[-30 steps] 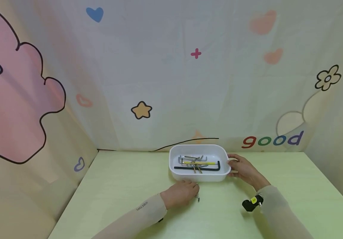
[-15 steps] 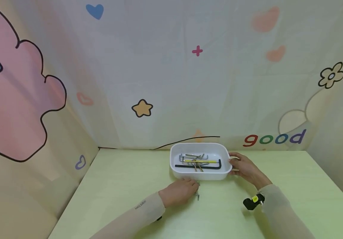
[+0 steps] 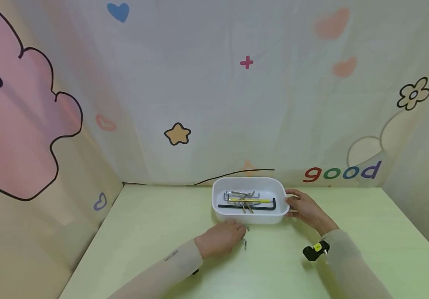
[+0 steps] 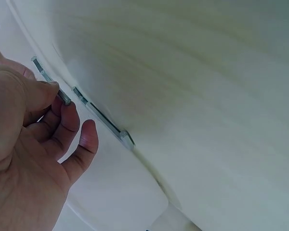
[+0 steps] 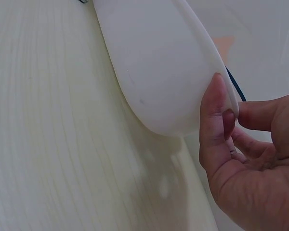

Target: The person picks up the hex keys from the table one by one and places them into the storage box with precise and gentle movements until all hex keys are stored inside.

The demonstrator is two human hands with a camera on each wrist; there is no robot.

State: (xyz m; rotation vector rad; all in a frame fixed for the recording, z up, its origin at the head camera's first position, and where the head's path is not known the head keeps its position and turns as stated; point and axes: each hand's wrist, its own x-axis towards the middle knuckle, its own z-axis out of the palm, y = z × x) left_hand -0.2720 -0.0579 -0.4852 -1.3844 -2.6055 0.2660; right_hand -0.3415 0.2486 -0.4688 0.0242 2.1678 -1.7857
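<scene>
My left hand (image 3: 220,239) is just in front of a white plastic box (image 3: 252,219). In the left wrist view its thumb and a finger pinch a small silver hex key (image 4: 64,97), mostly hidden by the hand. A second silver hex key (image 4: 105,119) lies close beside the fingertips. Two short metal ends show past the left fingers in the head view; which belongs to the held key I cannot tell. At the box's right end, my right hand (image 3: 305,211) grips the rim between thumb and fingers.
Several hex keys lie in the box, among them a large black one (image 3: 247,207) and a yellow-sleeved one (image 3: 252,201). The pale wooden table (image 3: 154,224) meets a printed cloth backdrop (image 3: 214,104) just behind the box.
My left hand has drawn slightly to the left, and one metal end beside it has shifted the same way. The right hand keeps its grip on the box.
</scene>
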